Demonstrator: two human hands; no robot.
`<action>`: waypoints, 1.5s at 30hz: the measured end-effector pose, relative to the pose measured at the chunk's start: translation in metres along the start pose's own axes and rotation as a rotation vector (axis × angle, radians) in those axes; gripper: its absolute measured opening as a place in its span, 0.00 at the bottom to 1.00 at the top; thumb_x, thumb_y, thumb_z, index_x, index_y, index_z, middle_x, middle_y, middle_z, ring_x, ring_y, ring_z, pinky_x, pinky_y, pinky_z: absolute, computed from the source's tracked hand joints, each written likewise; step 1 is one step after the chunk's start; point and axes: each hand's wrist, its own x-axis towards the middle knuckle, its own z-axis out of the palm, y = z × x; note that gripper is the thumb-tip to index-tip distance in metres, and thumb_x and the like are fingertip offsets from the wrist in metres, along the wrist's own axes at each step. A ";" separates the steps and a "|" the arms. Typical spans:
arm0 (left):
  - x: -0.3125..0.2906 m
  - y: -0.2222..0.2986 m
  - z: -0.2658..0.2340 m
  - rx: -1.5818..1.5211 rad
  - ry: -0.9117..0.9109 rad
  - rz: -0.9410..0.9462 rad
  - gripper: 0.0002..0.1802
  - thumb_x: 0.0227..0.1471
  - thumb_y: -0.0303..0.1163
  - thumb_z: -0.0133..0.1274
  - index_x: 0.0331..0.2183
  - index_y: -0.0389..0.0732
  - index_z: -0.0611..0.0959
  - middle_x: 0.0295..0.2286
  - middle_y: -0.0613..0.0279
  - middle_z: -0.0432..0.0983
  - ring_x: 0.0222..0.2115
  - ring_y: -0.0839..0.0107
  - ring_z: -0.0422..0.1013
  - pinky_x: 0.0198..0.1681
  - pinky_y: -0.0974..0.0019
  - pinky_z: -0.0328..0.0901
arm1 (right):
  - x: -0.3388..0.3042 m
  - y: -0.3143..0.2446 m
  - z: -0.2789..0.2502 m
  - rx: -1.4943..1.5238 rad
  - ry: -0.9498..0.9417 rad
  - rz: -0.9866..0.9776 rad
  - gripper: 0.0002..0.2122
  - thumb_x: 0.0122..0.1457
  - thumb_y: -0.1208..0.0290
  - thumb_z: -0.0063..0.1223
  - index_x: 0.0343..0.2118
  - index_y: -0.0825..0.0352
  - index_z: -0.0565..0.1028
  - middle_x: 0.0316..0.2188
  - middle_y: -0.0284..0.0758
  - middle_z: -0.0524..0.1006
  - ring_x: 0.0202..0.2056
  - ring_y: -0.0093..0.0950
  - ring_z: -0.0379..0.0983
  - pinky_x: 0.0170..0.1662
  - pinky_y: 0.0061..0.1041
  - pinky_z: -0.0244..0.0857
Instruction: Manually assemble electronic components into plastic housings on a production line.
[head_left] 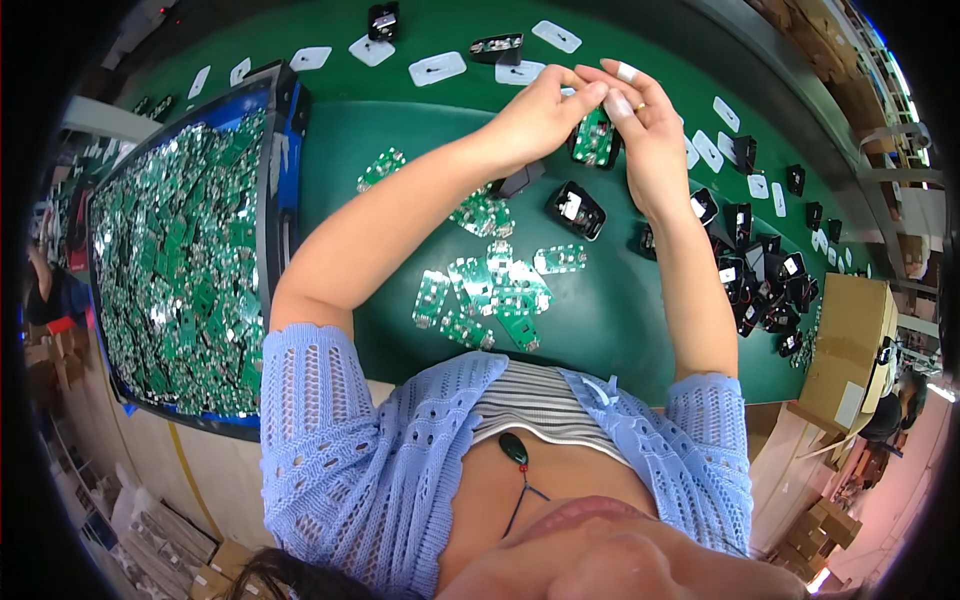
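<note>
- A green circuit board (594,142) is sitting at the center of the work, component side up, above the far part of the bench; a black housing (615,152) is showing as dark edges around it; I am unable to tell whether the board is fully seated.
- The left hand (545,108) is reaching in from the left, thumb and forefinger pinching at the far end of the board and housing; the exact contact is hidden from me, so I cannot tell whether a smaller part is between the tips.
- The right hand (648,125) is grasping the same far end from the right, its thumb meeting the left thumb; one finger is wearing a white wrap (627,72).
- I am judging the step in hand to be fitting board and housing together; the next move is likely calling for a steady right hold, with light, precise pressure from the left fingertips.
- Just nearer the person, an open black case (592,219) is lying on the green bench (630,325); loose boards (500,285) are spreading below it.
- Farther out, a blue-edged crate (284,150) is holding many boards at left; black cases (765,285) are crowding together at right; white plates (437,69) are lying along the far side.
</note>
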 end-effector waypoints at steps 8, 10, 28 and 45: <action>0.126 -0.053 0.019 -0.021 0.473 0.135 0.14 0.54 0.35 0.47 0.38 0.34 0.73 0.30 0.52 0.74 0.30 0.62 0.72 0.33 0.61 0.66 | 0.100 0.080 -0.027 -0.162 0.254 -0.037 0.23 0.56 0.66 0.55 0.52 0.68 0.62 0.42 0.39 0.73 0.43 0.28 0.69 0.46 0.24 0.63; 0.146 -0.065 0.000 -0.293 0.322 0.022 0.09 0.58 0.34 0.47 0.35 0.38 0.71 0.28 0.55 0.72 0.29 0.69 0.71 0.32 0.64 0.70 | 0.101 0.058 -0.028 -0.348 0.085 0.089 0.16 0.56 0.67 0.56 0.45 0.69 0.70 0.38 0.36 0.74 0.38 0.25 0.70 0.42 0.24 0.66; 0.134 -0.089 -0.274 1.045 0.140 -0.141 0.15 0.45 0.28 0.56 0.39 0.37 0.76 0.33 0.56 0.75 0.29 0.69 0.73 0.32 0.65 0.70 | 0.115 0.065 -0.121 -1.251 0.162 -0.260 0.14 0.50 0.61 0.56 0.35 0.65 0.75 0.36 0.42 0.72 0.41 0.39 0.69 0.45 0.35 0.64; -0.028 -0.003 -0.032 -0.298 0.020 -0.104 0.10 0.55 0.28 0.48 0.37 0.33 0.75 0.30 0.58 0.75 0.25 0.73 0.70 0.31 0.71 0.67 | -0.147 0.043 -0.034 -1.153 -0.208 -0.303 0.15 0.46 0.68 0.59 0.38 0.63 0.73 0.38 0.31 0.71 0.38 0.31 0.69 0.36 0.29 0.67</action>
